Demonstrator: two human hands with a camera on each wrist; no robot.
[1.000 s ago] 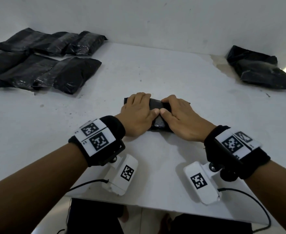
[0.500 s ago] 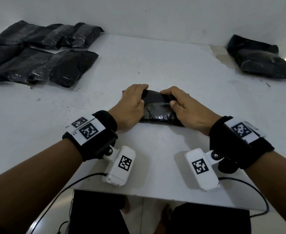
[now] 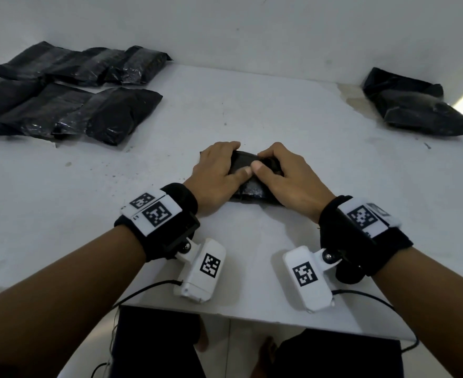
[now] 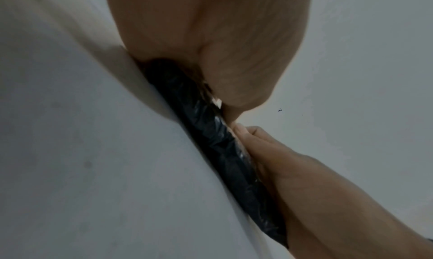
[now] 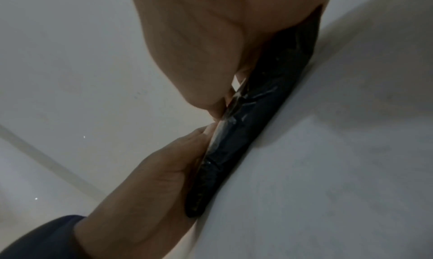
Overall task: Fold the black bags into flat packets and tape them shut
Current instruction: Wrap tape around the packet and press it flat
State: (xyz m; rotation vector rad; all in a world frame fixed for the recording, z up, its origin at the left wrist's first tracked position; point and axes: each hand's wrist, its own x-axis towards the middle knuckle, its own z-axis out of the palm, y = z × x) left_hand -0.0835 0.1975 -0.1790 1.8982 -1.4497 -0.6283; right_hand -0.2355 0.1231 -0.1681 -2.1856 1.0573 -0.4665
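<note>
A small folded black bag (image 3: pixel 252 190) lies on the white table (image 3: pixel 252 110) at the centre. My left hand (image 3: pixel 224 165) grips its left half, fingers curled over the far edge and thumb on top. My right hand (image 3: pixel 275 167) grips the right half with bent fingers, and its thumb tip touches the left thumb. In the left wrist view the black bag (image 4: pixel 211 133) shows edge-on under my left hand (image 4: pixel 222 88), with the right hand (image 4: pixel 293 170) beside it. In the right wrist view the black bag (image 5: pixel 248 126) has a glossy crease under my right hand (image 5: pixel 220 96).
Several flat black packets (image 3: pixel 69 107) lie in two rows at the far left. A loose pile of black bags (image 3: pixel 413 105) sits at the far right by the wall. The table's near edge (image 3: pixel 252 319) runs just behind my wrists.
Half a second ago my hands held the bag's two ends, well apart. They have moved inward, and the thumbs now meet on top of the bag.
</note>
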